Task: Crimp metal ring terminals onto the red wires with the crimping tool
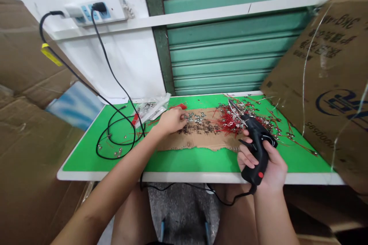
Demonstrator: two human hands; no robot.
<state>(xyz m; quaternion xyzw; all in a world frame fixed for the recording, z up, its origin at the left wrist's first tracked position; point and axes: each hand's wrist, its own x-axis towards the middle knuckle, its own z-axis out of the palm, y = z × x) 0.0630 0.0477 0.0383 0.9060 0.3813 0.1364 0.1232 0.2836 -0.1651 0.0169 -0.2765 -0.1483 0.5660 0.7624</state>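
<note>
My right hand is wrapped around the grip of a black corded soldering gun. The gun's thin metal tip points up and away, above a heap of red wires with small shiny metal ends. My left hand reaches to the far part of a torn cardboard strip, its fingertips closed beside a cluster of small silvery metal parts. Whatever is between those fingertips is too small to make out. Dark specks and burn-like marks cover the cardboard near the parts.
A clear plastic bag of metal parts lies left of my left hand. Black cables run from a wall power strip onto the green tabletop. Large cardboard sheets stand left and right. A green shutter is behind.
</note>
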